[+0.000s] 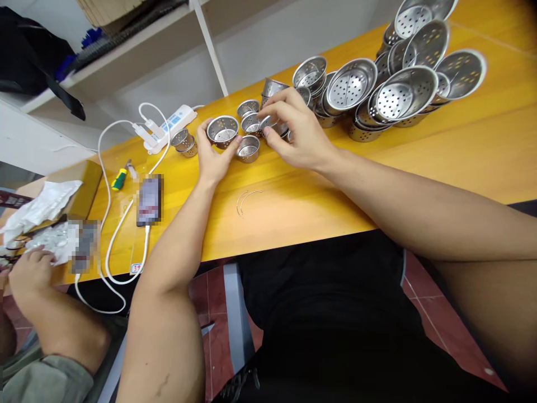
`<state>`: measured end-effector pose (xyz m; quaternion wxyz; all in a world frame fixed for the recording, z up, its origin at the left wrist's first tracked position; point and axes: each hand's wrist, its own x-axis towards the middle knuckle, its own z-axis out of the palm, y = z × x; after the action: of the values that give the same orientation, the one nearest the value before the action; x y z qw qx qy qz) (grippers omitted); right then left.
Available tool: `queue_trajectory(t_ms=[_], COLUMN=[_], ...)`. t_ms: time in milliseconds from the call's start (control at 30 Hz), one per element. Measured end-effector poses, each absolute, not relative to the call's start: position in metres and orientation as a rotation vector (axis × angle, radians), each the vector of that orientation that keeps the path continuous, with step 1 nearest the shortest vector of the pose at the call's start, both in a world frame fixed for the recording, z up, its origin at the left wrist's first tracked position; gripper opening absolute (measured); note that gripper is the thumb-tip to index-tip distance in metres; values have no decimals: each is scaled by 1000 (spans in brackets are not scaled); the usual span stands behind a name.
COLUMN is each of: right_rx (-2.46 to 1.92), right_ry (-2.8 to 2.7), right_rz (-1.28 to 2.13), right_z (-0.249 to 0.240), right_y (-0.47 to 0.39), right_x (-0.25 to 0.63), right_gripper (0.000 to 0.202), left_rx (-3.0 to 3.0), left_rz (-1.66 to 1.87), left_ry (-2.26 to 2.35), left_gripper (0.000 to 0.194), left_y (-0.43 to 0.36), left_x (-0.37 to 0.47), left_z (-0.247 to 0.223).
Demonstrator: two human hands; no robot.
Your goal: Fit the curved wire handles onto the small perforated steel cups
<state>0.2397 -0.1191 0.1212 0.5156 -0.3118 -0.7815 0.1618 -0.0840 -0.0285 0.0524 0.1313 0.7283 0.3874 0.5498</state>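
Note:
My left hand [212, 154] is closed around a round steel strainer basket [222, 130], thumb on its near right side and fingers on its left. My right hand [296, 131] pinches the rim of another small strainer basket [269, 122] between thumb and fingers, partly hiding it. Between my hands, a low strainer basket [248, 150] stands upright on the table, with stacked small baskets [248, 109] just behind. Two thin curved wires [247, 202] lie on the wood in front of me.
Nested strainer baskets [392, 103] crowd the right and back of the yellow table [356, 193]. Left are two small baskets [184, 143], a power strip [172, 129], a phone [150, 200] with white cables and a screwdriver [120, 178]. Another person's hand [31, 274] is far left.

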Motion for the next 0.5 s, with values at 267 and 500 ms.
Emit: queue_trajectory(t_ms=[267,500], right_rx=[-771,-754], right_ry=[-1853,-1852], right_rz=[407,434], right_z=[118,117], right_y=[-118,-117], right_x=[239,239], right_gripper=[40,40], left_rx=[2202,2188], left_rz=[1363,1218], left_ry=[1019,984], left_gripper=[111,112], left_y=[-23,-13], left_x=[-79,-86], left_z=[36,19])
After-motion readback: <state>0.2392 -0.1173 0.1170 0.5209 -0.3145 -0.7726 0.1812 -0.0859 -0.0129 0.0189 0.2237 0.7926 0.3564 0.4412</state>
